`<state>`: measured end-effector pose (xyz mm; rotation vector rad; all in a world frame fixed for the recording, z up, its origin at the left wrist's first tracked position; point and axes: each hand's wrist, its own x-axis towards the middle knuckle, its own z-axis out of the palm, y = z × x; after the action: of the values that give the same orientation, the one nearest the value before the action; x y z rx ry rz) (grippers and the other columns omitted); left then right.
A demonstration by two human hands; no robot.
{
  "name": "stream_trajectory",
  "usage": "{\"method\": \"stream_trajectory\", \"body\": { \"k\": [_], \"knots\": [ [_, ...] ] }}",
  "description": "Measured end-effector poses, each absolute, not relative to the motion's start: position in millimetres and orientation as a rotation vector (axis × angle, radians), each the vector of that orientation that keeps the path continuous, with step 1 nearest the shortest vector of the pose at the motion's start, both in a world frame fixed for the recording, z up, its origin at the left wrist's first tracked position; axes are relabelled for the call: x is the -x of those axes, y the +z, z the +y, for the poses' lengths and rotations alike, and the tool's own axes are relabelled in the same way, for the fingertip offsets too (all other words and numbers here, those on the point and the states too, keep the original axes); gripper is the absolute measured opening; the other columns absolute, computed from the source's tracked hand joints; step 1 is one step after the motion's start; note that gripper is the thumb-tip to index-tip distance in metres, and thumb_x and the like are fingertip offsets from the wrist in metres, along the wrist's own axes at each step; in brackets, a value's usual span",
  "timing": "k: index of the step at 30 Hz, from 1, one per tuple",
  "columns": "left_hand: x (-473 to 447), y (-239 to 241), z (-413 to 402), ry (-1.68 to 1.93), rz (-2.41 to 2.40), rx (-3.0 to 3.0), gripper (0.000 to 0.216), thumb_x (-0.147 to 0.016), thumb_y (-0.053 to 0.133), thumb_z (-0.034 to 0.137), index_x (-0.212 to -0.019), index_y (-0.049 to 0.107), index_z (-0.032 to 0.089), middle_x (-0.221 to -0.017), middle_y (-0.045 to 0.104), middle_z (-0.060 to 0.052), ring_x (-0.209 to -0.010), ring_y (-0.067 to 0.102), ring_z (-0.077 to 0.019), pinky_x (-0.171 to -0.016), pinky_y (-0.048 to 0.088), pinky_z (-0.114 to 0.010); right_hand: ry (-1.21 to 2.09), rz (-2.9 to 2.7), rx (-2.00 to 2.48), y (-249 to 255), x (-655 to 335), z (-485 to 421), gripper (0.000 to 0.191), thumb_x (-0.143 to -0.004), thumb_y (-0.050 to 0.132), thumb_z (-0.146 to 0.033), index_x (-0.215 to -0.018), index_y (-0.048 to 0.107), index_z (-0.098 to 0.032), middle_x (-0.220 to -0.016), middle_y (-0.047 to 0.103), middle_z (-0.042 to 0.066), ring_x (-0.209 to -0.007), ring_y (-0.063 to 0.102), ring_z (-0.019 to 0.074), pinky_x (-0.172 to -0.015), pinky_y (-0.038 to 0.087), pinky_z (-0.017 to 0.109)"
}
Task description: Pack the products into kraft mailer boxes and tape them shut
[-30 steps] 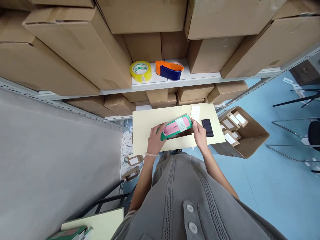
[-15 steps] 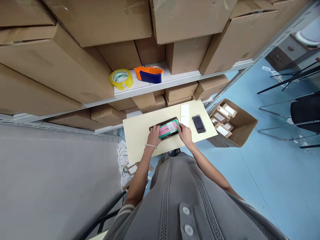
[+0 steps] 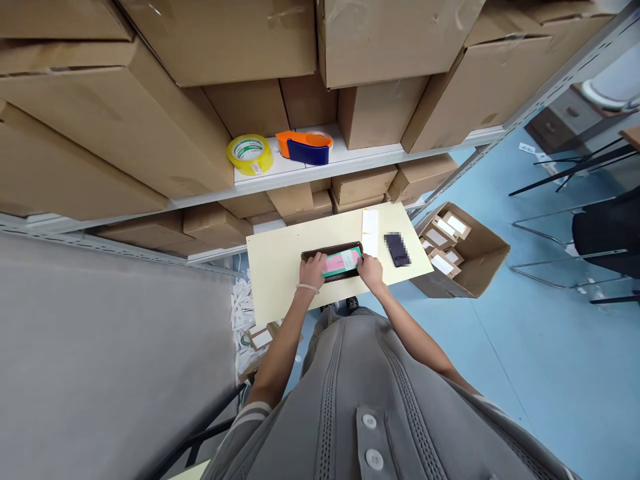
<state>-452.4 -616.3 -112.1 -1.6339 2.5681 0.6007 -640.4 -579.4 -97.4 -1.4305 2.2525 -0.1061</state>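
Note:
A flat pink and green package lies within a shallow dark-lined open box on the pale tabletop. My left hand closes over the package's left end, its fingers bent down into the box. At the other end, my right hand grips the package's right edge with thumb and curled fingers. The fingertips of both hands are partly hidden. Just behind my right hand lies a white printed slip, and a dark phone-like rectangle, blurred by pixels, sits to its right.
A shelf stacked with cardboard boxes rises behind the table, holding yellow tape and an orange-blue tape dispenser. Right of the table, a large open carton contains several small labelled boxes. Chairs stand farther right.
The package now sits lower and flatter inside the dark box. Both hands have shifted slightly with it, and my right fingers are more curled. The camera view has moved a little.

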Motion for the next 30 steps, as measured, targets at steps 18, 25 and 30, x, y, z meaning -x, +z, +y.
{"method": "stream_trajectory", "body": {
  "k": [18, 25, 30],
  "knots": [
    [495, -142, -648, 0.753, 2.126, 1.448, 0.084, -0.052, 0.077, -0.004, -0.130, 0.054, 0.014, -0.133, 0.057, -0.023, -0.117, 0.060, -0.0372, -0.092, 0.052, -0.041, -0.156, 2.069, 1.473, -123, 648, -552, 0.034, -0.093, 0.047, -0.022, -0.123, 0.063, -0.017, -0.112, 0.070, 0.013, -0.108, 0.064, 0.0273, -0.089, 0.047, 0.034],
    [446, -113, -623, 0.909, 2.375, 1.462, 0.042, -0.091, 0.050, 0.017, -0.134, 0.051, 0.022, -0.140, 0.053, -0.009, -0.125, 0.055, -0.0209, -0.101, 0.047, -0.031, -0.777, 1.922, 1.453, -121, 674, -539, 0.035, -0.092, 0.044, -0.024, -0.119, 0.065, -0.020, -0.118, 0.070, 0.008, -0.102, 0.067, 0.0219, -0.093, 0.051, 0.035],
    [387, -113, -581, 1.123, 2.685, 1.939, 0.033, -0.092, 0.045, 0.016, -0.120, 0.059, 0.024, -0.121, 0.061, -0.006, -0.113, 0.060, -0.0202, -0.100, 0.048, -0.036, -0.967, 1.939, 1.358, -125, 693, -525, 0.038, -0.092, 0.043, -0.033, -0.119, 0.064, -0.018, -0.119, 0.068, 0.011, -0.107, 0.065, 0.0241, -0.093, 0.052, 0.040]
  ]
}}
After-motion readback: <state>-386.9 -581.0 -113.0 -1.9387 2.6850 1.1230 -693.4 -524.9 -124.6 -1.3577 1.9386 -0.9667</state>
